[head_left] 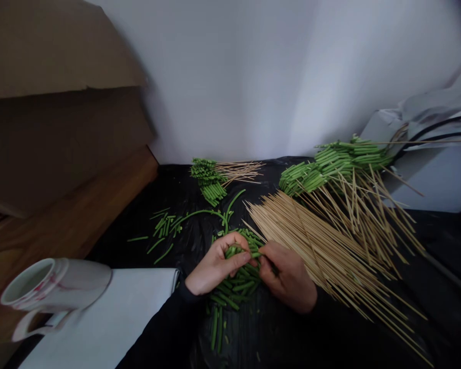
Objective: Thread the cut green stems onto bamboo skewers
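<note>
Over a heap of cut green garlic scape pieces (240, 287), both hands meet. My left hand (218, 264) is closed, thumb and fingers curled around several garlic scape pieces. Closed in a pinch, my right hand (288, 274) has its thumb and forefinger at the end of a green piece that sticks out of the left hand. Whether a skewer is also between those fingers cannot be made out. Loose bamboo skewers (315, 241) lie in a wide bundle just right of my right hand. Long uncut scapes (203, 211) curve behind the heap.
Skewered green bundles lie at the back (209, 179) and right (338, 161) on black plastic sheeting (126, 236). Short offcuts (165, 225) are scattered left. A white mug (77, 282) lies on its side on a white surface (138, 292). A cardboard box (61, 128) stands left, a pale wall behind.
</note>
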Demonstrator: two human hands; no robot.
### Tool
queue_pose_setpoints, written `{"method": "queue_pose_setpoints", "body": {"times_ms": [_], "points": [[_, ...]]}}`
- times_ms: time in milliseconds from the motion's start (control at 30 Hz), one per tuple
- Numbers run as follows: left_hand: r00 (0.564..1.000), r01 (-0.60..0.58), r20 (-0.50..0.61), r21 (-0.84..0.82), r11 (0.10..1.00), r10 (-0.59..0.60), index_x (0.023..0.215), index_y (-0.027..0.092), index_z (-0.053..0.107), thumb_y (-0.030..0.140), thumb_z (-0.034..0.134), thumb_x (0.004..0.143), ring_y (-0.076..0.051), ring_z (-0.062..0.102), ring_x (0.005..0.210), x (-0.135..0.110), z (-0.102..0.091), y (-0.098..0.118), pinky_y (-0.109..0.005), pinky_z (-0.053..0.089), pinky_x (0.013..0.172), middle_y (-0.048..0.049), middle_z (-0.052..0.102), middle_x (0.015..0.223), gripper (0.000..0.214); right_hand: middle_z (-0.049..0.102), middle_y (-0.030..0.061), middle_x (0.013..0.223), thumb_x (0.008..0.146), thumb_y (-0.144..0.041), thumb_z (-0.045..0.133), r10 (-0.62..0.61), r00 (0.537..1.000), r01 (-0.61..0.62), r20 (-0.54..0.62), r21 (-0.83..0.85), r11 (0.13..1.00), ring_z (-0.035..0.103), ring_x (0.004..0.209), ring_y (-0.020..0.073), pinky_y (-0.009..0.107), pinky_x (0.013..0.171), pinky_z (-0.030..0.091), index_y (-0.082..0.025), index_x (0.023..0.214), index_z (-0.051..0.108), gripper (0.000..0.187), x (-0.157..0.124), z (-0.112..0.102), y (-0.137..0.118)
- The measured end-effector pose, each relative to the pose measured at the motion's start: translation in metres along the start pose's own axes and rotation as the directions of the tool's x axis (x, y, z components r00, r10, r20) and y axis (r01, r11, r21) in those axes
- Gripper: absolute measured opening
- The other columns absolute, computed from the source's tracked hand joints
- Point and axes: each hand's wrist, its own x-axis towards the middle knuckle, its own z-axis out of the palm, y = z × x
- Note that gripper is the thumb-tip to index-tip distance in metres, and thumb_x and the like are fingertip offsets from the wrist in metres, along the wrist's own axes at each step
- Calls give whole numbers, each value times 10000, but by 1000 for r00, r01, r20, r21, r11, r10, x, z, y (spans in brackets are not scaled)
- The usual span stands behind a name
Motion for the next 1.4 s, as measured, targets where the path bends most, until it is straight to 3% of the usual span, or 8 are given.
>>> {"method": "queue_pose_setpoints", "body": {"times_ms": [167,333,467,600,800,1000,1267,1400], "points": [[991,-107,-78,33,994,109,817,158,569,346,692,806,-95,520,576,0,6,-2,-212,389,563,-16,653,719,225,409,-66,531,858,-341,479,459,829,-548,318,623,558,324,452,77,226,431,249,-212,669,490,229,5,3,-7],[958,-196,-154,259,946,241,786,154,627,297,712,790,-148,592,733,-1,10,-1,-252,444,709,-33,649,769,166,308,-111,489,771,-385,542,421,647,-708,636,706,21,123,382,49,218,364,83,-220,647,425,237,9,4,-2],[958,-211,-100,383,899,268,956,172,665,294,661,832,-184,636,804,-1,9,-2,-285,463,769,-63,705,880,174,363,-75,515,840,-371,471,409,786,-618,463,611,495,274,434,76,225,411,202,-215,633,445,261,9,-2,6],[963,-214,-10,573,791,268,897,201,697,330,606,872,-200,651,819,0,5,-5,-291,451,783,-48,717,858,160,493,-7,660,860,-190,428,102,981,-109,165,33,993,450,629,123,269,575,306,-200,683,489,188,4,-5,9],[965,-258,142,650,715,220,1009,216,709,309,510,931,-205,651,874,-1,5,-5,-284,432,802,-61,723,923,233,505,9,660,842,-149,431,-191,971,231,140,-372,899,430,582,135,308,543,247,-203,706,488,157,-3,-1,9],[940,-307,123,708,636,318,1025,215,705,281,487,942,-198,622,801,-3,11,-8,-282,420,734,-72,692,851,242,378,-43,587,866,-213,377,188,968,-214,165,158,964,379,548,106,268,519,252,-226,639,352,229,0,0,1],[804,-427,237,869,252,545,947,198,677,195,507,927,-169,604,692,-5,12,-17,-270,423,644,-43,655,718,172,218,-117,509,790,-396,522,343,613,-776,712,624,91,122,397,48,219,372,79,-234,636,331,294,6,-3,2],[742,-427,246,891,156,623,916,169,646,197,494,936,-156,593,657,-2,12,-22,-264,434,617,-29,645,696,155,233,-105,488,817,-352,452,316,636,-771,704,595,227,174,385,63,218,368,133,-240,612,305,276,8,-8,4]]}}
